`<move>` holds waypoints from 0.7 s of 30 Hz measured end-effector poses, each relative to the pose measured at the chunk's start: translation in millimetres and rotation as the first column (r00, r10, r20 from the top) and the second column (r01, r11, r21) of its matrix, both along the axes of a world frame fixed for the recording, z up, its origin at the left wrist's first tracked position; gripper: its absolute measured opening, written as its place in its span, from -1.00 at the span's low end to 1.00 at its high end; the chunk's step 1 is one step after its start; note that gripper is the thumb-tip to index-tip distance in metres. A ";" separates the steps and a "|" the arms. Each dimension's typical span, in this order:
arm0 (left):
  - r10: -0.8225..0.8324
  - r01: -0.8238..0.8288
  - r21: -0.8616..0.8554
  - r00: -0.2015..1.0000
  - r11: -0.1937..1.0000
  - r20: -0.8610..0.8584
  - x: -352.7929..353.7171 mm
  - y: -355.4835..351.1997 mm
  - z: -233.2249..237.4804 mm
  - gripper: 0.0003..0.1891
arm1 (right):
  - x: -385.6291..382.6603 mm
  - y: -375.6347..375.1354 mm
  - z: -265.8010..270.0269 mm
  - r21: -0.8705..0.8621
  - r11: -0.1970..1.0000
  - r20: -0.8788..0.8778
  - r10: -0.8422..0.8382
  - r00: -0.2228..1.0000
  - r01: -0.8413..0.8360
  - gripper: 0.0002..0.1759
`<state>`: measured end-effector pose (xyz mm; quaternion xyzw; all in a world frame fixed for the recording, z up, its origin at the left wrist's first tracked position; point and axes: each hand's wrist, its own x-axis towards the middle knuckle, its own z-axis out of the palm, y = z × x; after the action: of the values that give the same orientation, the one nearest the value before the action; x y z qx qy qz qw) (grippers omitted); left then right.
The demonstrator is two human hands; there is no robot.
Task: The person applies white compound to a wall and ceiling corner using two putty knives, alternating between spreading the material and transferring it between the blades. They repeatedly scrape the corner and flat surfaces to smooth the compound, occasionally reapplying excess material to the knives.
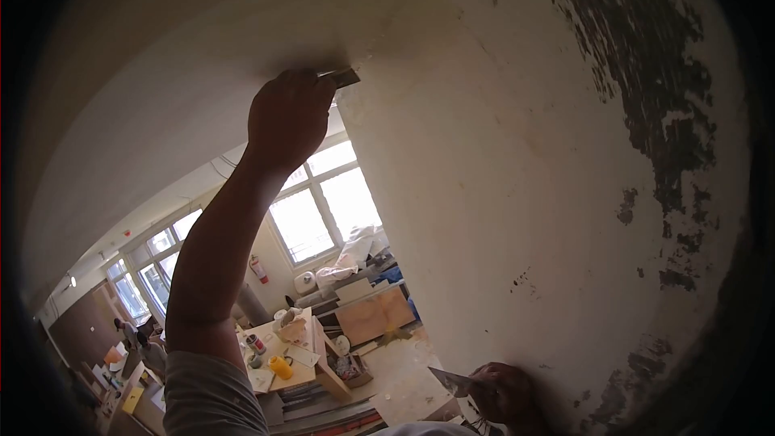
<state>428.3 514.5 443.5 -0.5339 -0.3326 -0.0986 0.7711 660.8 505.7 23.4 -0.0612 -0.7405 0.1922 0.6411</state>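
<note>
My left hand (291, 117) is raised at upper centre, closed round a flat scraper (345, 78). The scraper blade lies against the plastered surface, near the top corner of the pale wall (484, 194). Low in the view, my right hand (507, 391) is closed round the handle of a putty knife (452, 382), whose metal blade points left. That hand is close to the wall's lower part. Dark rough patches (646, 56) run down the right side of the wall.
Below left stands a wooden table (303, 371) with a yellow container (281, 367) and cans. Boards (375, 315) and plastic sheeting (355, 254) lie near bright windows (323, 210). A fire extinguisher (258, 269) hangs on the far wall. People (151, 355) are at far left.
</note>
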 end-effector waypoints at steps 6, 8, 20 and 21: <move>-0.078 0.090 0.092 0.989 0.992 -0.126 54.2 -46.0 0.2 -0.92 | -2.6 -3.3 -3.7 0.044 0.997 -0.027 -0.057 0.998 0.059 -0.87; -0.115 0.136 0.118 0.979 0.984 -0.170 72.1 -59.8 1.7 -0.94 | -5.0 -2.1 -5.1 0.050 0.997 -0.049 -0.048 0.998 0.050 -0.86; -0.502 0.516 0.069 0.851 0.854 -0.155 104.7 -112.6 -17.4 -0.92 | -5.0 -3.6 -8.8 0.028 0.998 0.014 -0.062 0.998 0.061 -0.88; -0.551 0.553 0.058 0.833 0.831 -0.051 90.8 -103.9 -23.0 -0.93 | -6.3 -2.9 -10.8 0.015 0.999 0.012 -0.033 0.999 0.033 -0.87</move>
<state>519.0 410.5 420.5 -0.5812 -0.1485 -0.3199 0.7333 654.5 502.8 12.6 -0.0699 -0.7445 0.1758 0.6403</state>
